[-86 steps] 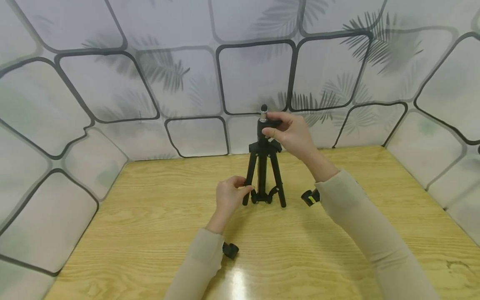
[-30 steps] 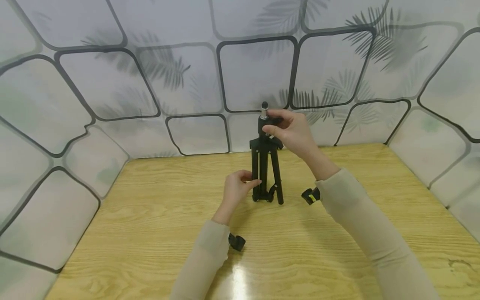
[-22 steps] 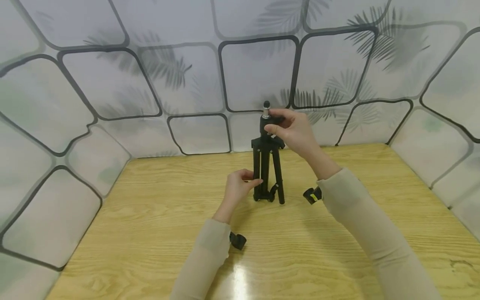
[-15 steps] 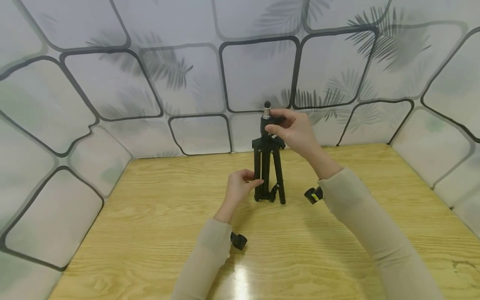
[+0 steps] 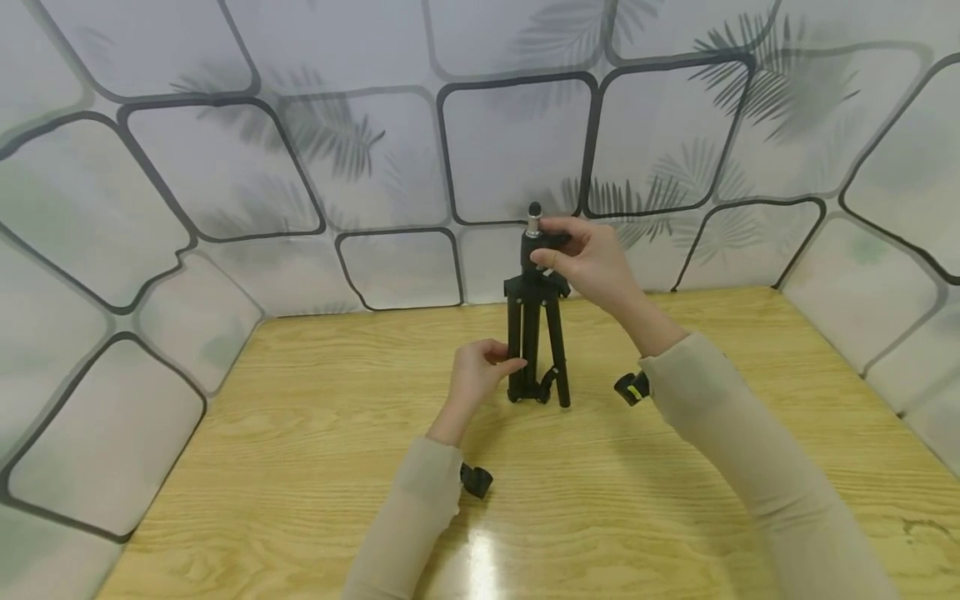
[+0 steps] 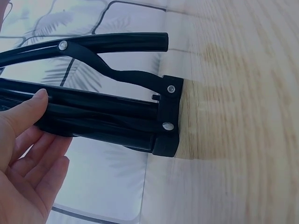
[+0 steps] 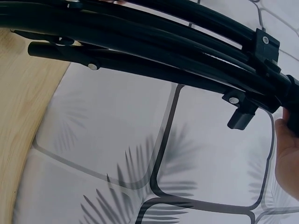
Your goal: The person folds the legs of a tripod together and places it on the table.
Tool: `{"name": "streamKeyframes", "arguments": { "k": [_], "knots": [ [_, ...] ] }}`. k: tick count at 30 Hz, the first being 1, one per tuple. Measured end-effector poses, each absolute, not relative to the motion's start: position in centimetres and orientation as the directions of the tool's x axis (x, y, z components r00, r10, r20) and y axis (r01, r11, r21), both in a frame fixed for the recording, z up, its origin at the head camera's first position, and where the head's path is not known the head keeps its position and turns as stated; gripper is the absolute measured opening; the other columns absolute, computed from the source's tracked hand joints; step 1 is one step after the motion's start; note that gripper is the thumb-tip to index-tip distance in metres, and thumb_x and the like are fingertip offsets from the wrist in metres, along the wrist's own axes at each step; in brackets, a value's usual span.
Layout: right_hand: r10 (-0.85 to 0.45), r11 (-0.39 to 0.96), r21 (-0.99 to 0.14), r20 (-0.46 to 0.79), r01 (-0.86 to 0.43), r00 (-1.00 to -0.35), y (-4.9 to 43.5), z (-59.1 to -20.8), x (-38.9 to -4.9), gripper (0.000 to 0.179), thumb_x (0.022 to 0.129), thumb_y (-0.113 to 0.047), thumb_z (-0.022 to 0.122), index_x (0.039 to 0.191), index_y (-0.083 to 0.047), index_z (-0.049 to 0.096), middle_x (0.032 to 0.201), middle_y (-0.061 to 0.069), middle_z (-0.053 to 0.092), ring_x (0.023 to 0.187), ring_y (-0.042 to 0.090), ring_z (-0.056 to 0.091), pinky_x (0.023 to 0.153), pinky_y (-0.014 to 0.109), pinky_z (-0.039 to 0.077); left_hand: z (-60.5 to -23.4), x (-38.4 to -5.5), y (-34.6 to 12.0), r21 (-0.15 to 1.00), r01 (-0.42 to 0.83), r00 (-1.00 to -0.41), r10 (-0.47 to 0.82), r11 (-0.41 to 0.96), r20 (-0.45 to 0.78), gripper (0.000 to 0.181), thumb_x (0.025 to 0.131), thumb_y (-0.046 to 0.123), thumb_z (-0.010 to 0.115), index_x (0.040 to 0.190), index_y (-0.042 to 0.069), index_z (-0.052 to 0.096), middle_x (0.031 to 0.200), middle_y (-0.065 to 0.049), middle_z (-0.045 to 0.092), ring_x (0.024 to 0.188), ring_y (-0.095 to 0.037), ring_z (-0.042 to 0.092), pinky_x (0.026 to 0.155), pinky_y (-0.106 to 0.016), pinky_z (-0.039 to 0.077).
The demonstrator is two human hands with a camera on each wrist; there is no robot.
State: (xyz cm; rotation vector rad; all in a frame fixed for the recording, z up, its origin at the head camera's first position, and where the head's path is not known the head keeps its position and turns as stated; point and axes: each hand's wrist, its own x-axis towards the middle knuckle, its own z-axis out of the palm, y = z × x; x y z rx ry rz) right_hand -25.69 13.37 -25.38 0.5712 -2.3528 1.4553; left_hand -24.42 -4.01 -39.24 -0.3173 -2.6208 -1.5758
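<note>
A small black tripod (image 5: 531,333) stands upright on the table, a silver stud with a dark tip on top. My left hand (image 5: 474,373) pinches its left leg low down; in the left wrist view the thumb (image 6: 36,105) presses that leg, which lies along the centre column. Another leg (image 6: 135,43) angles outward, joined by a curved brace (image 6: 112,72) to the bottom bracket (image 6: 168,116). Up at the collar (image 5: 530,250), my right hand (image 5: 596,265) grips with thumb and fingers; the right wrist view catches only part of this hand (image 7: 288,161) at the edge.
The wooden table (image 5: 322,417) spreads around the tripod. Close behind it rises a pale wall covering (image 5: 397,271) with dark outlines and leaf prints. Black wrist cameras stick out below the left sleeve (image 5: 408,508) and the right sleeve (image 5: 750,458).
Since the oldest frame, my left hand has moved right, swinging the left leg in against the centre column. My right hand keeps its grip on the collar. Over the last half second, almost nothing moves.
</note>
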Motion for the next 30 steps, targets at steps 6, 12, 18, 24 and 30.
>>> {"name": "streamKeyframes", "arguments": {
  "k": [6, 12, 18, 24, 30],
  "knots": [
    [-0.196, 0.446, -0.741, 0.467, -0.502, -0.862, 13.5, -25.3, -25.6, 0.045, 0.080, -0.020, 0.067, 0.119, -0.001, 0.054, 0.105, 0.013, 0.059, 0.071, 0.013, 0.058, 0.063, 0.023, 0.046, -39.0, -24.4, -4.0, 0.865, 0.190, -0.980, 0.142, 0.464, 0.140, 0.024, 0.075, 0.025, 0.072, 0.089, 0.006, 0.067, 0.084, -0.002, 0.064, 0.077, -0.014, 0.059, 0.062, -0.026, 0.049],
    [-0.245, 0.486, -0.704, 0.459, -0.518, -0.854, 13.7, -25.2, -25.4, 0.050, 0.081, -0.025, 0.065, 0.124, -0.004, 0.050, 0.112, 0.011, 0.056, 0.086, 0.022, 0.058, 0.074, 0.032, 0.046, -39.0, -24.5, -4.1, 0.863, 0.190, -0.980, 0.140, 0.467, 0.140, 0.025, 0.075, 0.025, 0.072, 0.090, 0.005, 0.067, 0.085, -0.003, 0.064, 0.077, -0.015, 0.059, 0.063, -0.026, 0.049],
    [-0.258, 0.464, -0.710, 0.464, -0.529, -0.848, 14.4, -25.9, -25.1, 0.054, 0.081, -0.024, 0.066, 0.128, -0.006, 0.045, 0.122, 0.007, 0.049, 0.113, 0.017, 0.046, 0.093, 0.026, 0.036, -39.3, -24.5, -4.1, 0.853, 0.219, -0.974, 0.157, 0.473, 0.163, 0.027, 0.075, 0.025, 0.072, 0.092, 0.005, 0.067, 0.087, -0.004, 0.065, 0.078, -0.015, 0.060, 0.063, -0.025, 0.049],
    [-0.197, 0.418, -0.746, 0.482, -0.518, -0.854, 15.6, -27.7, -24.4, 0.053, 0.082, -0.016, 0.064, 0.127, 0.001, 0.044, 0.123, 0.015, 0.049, 0.115, 0.023, 0.045, 0.094, 0.029, 0.036, -39.3, -24.5, -4.1, 0.852, 0.213, -0.976, 0.151, 0.478, 0.159, 0.029, 0.075, 0.025, 0.072, 0.094, 0.004, 0.067, 0.089, -0.006, 0.065, 0.080, -0.016, 0.060, 0.063, -0.025, 0.050],
    [-0.209, 0.401, -0.761, 0.465, -0.509, -0.860, 16.5, -29.9, -23.9, 0.050, 0.080, -0.013, 0.066, 0.122, 0.006, 0.047, 0.120, 0.019, 0.051, 0.112, 0.026, 0.048, 0.091, 0.031, 0.039, -39.2, -24.5, -4.1, 0.852, 0.202, -0.978, 0.146, 0.483, 0.149, 0.029, 0.075, 0.025, 0.072, 0.094, 0.004, 0.067, 0.089, -0.006, 0.065, 0.080, -0.016, 0.060, 0.063, -0.025, 0.050]
  ]
}}
